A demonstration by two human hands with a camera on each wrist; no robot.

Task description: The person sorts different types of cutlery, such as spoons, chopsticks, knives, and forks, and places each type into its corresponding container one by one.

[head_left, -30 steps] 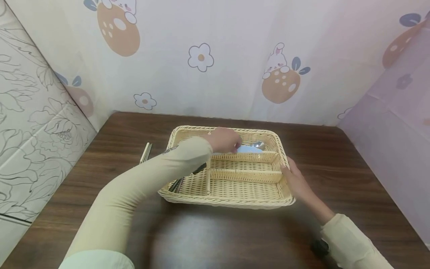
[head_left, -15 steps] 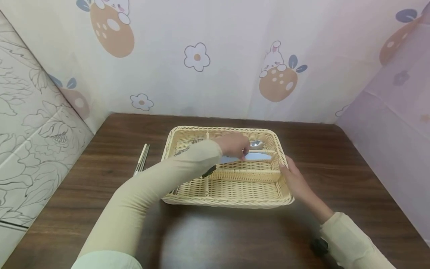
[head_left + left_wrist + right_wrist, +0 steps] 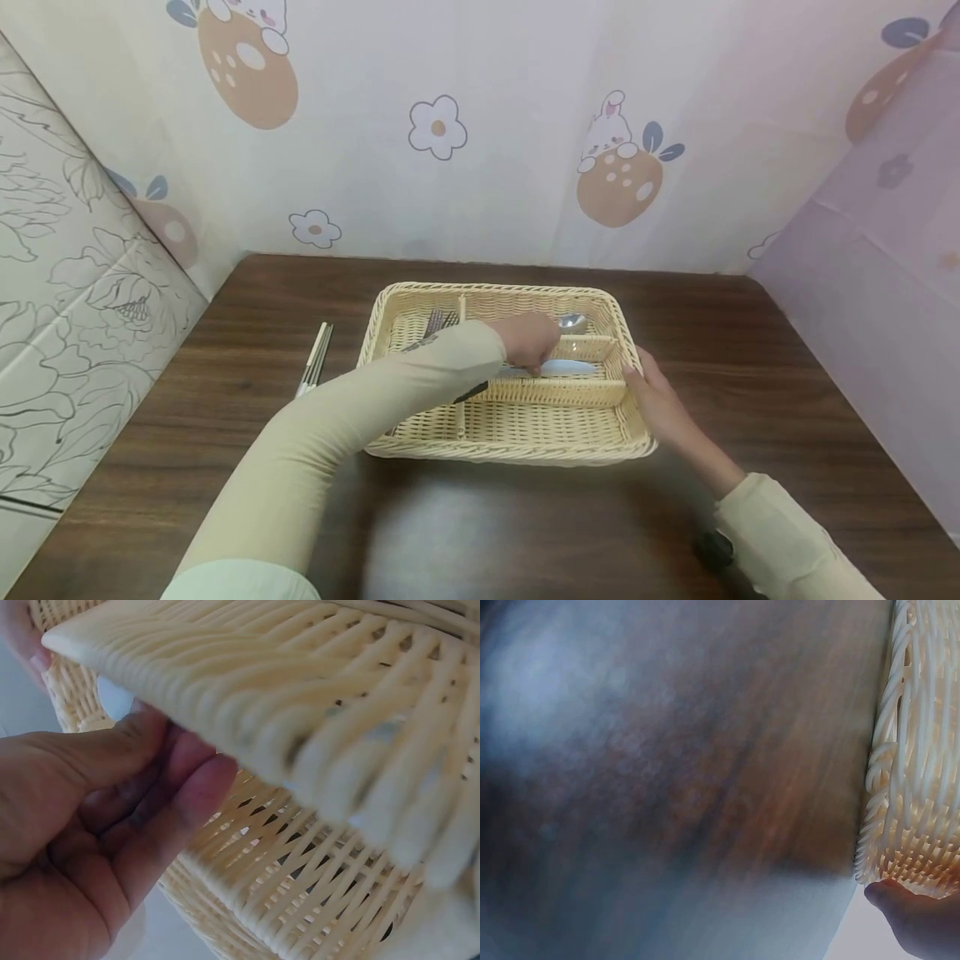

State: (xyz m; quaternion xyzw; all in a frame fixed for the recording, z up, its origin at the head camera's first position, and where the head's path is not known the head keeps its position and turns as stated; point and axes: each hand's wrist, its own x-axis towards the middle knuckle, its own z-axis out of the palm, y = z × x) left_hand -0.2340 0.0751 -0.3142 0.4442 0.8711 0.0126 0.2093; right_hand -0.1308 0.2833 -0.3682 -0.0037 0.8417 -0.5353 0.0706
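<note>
l hand (image 3: 532, 337): thumb & fingers pinch a pale-blue flat utensil (image 3: 567, 367), approx. mid-length, per head view. utensil lies lengthwise at the mid compartment, r side of wicker basket (image 3: 510, 452), between rear divider (image 3: 592, 343) and front divider (image 3: 540, 392); whether it touches the base, can't tell. l wrist view: fingertips partly hidden by a woven edge.

r hand (image 3: 656, 396): grips basket's r end, thumb over rim, other fingers mostly out of sight.

basket sits on dk brown wood-grain table (image 3: 750, 358). contents noted: metal spoon (image 3: 572, 323) in rear r compartment, bowl twd r end, just beyond l hand; forks (image 3: 441, 321) in l compartment, tines twd rear, remainder behind l sleeve (image 3: 390, 383).

on table, l of basket & apart from it: thin sticks (image 3: 318, 354), 1 pale, others darker, near ends cut off by sleeve. backdrop: printed cloth (image 3: 510, 200) w/ flowers & rabbits.
</note>
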